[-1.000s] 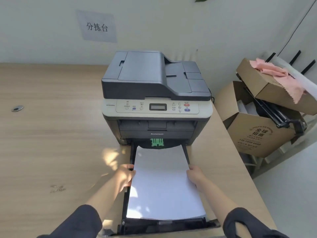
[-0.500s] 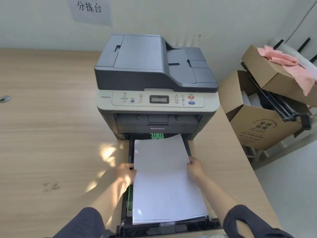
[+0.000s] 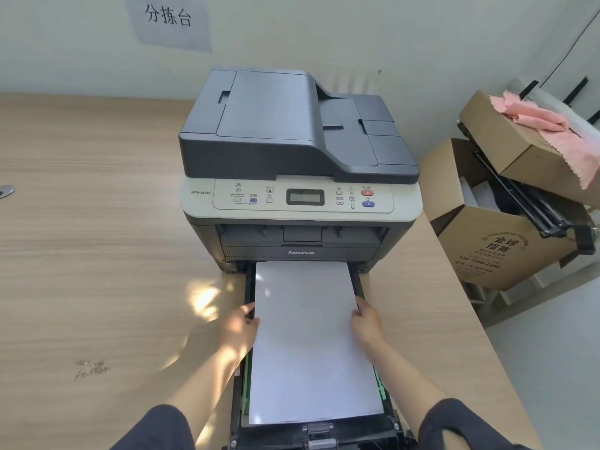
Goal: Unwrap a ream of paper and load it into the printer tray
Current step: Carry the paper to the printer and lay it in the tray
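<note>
A grey and white printer (image 3: 298,157) stands on the wooden desk (image 3: 91,254). Its black paper tray (image 3: 324,431) is pulled out toward me. A white stack of paper (image 3: 308,345) lies in the tray, its far edge at the printer's front slot. My left hand (image 3: 242,329) grips the stack's left edge and my right hand (image 3: 367,323) grips its right edge. Both forearms reach in from the bottom in dark sleeves. No wrapper is in view.
The desk's right edge runs close to the printer. Beyond it stand open cardboard boxes (image 3: 496,241) with a black metal part and a pink cloth (image 3: 552,125). A paper sign (image 3: 168,21) hangs on the wall. A small metal disc (image 3: 5,190) lies far left.
The stack has slid forward into the tray, its far edge now covering the green part at the printer's slot. Both hands moved forward with it, and the view came nearer.
</note>
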The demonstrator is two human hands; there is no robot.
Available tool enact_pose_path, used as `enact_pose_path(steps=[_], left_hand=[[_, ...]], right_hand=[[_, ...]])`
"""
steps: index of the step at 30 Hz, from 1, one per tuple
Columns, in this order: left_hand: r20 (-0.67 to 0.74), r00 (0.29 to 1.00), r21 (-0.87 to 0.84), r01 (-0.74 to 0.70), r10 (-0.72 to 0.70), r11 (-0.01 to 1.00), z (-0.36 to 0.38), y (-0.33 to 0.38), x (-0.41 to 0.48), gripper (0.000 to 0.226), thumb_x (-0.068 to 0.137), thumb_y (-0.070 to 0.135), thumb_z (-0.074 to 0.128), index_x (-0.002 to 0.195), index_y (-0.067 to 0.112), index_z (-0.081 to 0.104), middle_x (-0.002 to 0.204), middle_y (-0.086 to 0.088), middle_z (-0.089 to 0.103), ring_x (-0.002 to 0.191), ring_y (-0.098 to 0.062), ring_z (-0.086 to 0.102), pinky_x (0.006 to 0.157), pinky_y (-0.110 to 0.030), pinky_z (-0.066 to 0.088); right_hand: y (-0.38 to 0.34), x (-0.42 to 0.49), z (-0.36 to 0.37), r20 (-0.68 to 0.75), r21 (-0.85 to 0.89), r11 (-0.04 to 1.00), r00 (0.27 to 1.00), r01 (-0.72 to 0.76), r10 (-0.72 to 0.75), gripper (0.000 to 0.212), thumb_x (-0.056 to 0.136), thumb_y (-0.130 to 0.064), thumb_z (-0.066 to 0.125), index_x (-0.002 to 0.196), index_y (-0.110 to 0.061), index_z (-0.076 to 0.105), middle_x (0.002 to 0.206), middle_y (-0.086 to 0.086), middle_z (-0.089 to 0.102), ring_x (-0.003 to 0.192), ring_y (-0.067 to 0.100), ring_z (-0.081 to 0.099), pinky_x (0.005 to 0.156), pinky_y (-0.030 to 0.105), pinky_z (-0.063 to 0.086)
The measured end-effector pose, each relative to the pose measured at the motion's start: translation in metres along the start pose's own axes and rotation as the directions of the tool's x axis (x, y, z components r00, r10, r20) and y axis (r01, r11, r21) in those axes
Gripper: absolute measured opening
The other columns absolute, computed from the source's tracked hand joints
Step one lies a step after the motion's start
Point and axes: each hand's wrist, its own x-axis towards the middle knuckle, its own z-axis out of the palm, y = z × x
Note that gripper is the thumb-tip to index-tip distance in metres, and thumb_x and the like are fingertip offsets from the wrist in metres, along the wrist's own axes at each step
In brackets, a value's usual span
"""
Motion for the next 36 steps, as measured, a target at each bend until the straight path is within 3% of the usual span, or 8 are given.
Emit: enact_pose_path(steps=[6, 13, 15, 18, 23, 30, 33, 36], left_hand=[[0.018, 0.999, -0.078, 0.042, -0.041, 0.996, 0.001, 0.0, 0.008, 0.038, 0.089, -0.01, 0.04, 0.125, -0.007, 0.051, 0.102, -0.025, 0.067, 0.094, -0.044, 0.063, 0.092, -0.049, 0.052], [0.035, 0.999, 0.258, -0.047, 0.039, 0.965, 0.001, 0.005, 0.008, 0.027, 0.09, 0.002, 0.054, 0.116, -0.003, 0.058, 0.096, -0.017, 0.066, 0.08, -0.021, 0.057, 0.073, -0.024, 0.044], [0.055, 0.997, 0.345, -0.076, 0.061, 0.935, -0.001, 0.011, 0.006, 0.007, 0.09, 0.005, 0.055, 0.091, 0.011, 0.06, 0.082, -0.007, 0.059, 0.081, -0.018, 0.052, 0.076, -0.026, 0.046], [0.047, 0.996, 0.288, -0.091, 0.08, 0.953, 0.0, 0.01, 0.009, 0.048, 0.089, -0.002, 0.055, 0.06, 0.028, 0.03, 0.064, 0.002, 0.043, 0.077, -0.018, 0.047, 0.068, -0.026, 0.044], [0.049, 0.989, 0.241, -0.146, 0.138, 0.96, 0.001, -0.003, 0.015, 0.024, 0.091, -0.002, 0.05, 0.077, 0.017, 0.048, 0.07, -0.001, 0.047, 0.075, -0.02, 0.045, 0.055, -0.01, 0.041], [0.129, 0.966, 0.441, -0.259, 0.225, 0.859, 0.0, -0.014, 0.025, 0.006, 0.098, 0.011, 0.039, 0.099, 0.012, 0.045, 0.073, 0.005, 0.041, 0.08, -0.019, 0.05, 0.061, 0.002, 0.042], [0.141, 0.964, 0.55, -0.265, 0.225, 0.792, -0.004, -0.01, 0.023, 0.021, 0.094, 0.01, 0.047, 0.114, 0.006, 0.049, 0.096, -0.009, 0.059, 0.09, -0.026, 0.06, 0.079, -0.032, 0.053], [0.165, 0.963, 0.586, -0.27, 0.214, 0.764, -0.005, -0.009, 0.017, 0.014, 0.091, 0.008, 0.05, 0.104, 0.007, 0.052, 0.106, -0.009, 0.057, 0.09, -0.024, 0.059, 0.088, -0.038, 0.052]], right_hand=[[0.002, 0.006, 0.005, -0.017, -0.11, 0.994, 0.999, -0.028, 0.026, 0.053, 0.088, 0.012, 0.025, 0.132, -0.007, 0.047, 0.118, 0.016, 0.06, 0.099, 0.028, 0.053, 0.079, 0.018, 0.035], [-0.005, 0.01, 0.0, 0.058, -0.183, 0.983, 0.997, -0.032, 0.044, 0.051, 0.086, 0.01, 0.025, 0.126, -0.006, 0.052, 0.123, 0.015, 0.059, 0.091, 0.023, 0.051, 0.073, 0.02, 0.042], [-0.006, 0.01, 0.0, 0.057, -0.163, 0.986, 0.997, -0.039, 0.049, 0.052, 0.085, 0.012, 0.026, 0.127, -0.005, 0.049, 0.124, 0.015, 0.058, 0.092, 0.023, 0.051, 0.071, 0.02, 0.044], [-0.001, 0.009, 0.003, 0.013, -0.087, 0.994, 0.998, -0.065, 0.067, 0.052, 0.084, 0.012, 0.026, 0.129, -0.004, 0.045, 0.124, 0.016, 0.057, 0.096, 0.024, 0.053, 0.077, 0.025, 0.047], [0.007, 0.007, 0.007, 0.003, -0.224, 0.974, 1.0, -0.019, 0.02, 0.048, 0.088, 0.012, 0.027, 0.13, -0.004, 0.044, 0.127, 0.016, 0.056, 0.099, 0.024, 0.052, 0.078, 0.021, 0.04], [0.005, 0.002, 0.003, 0.105, -0.638, 0.76, 0.992, 0.123, -0.073, 0.068, 0.09, 0.006, 0.042, 0.147, -0.003, 0.007, 0.144, 0.015, 0.036, 0.129, 0.028, 0.041, 0.102, 0.026, 0.038], [0.017, -0.001, 0.0, 0.16, -0.782, 0.567, 0.963, 0.258, -0.219, 0.06, 0.087, 0.008, 0.045, 0.142, -0.006, 0.026, 0.147, 0.01, 0.032, 0.129, 0.024, 0.039, 0.099, 0.024, 0.04], [0.028, 0.002, -0.005, 0.234, -0.897, 0.295, 0.92, 0.329, -0.314, 0.041, 0.083, 0.0, 0.053, 0.123, -0.009, 0.051, 0.149, 0.008, 0.032, 0.131, 0.025, 0.034, 0.098, 0.033, 0.035]])
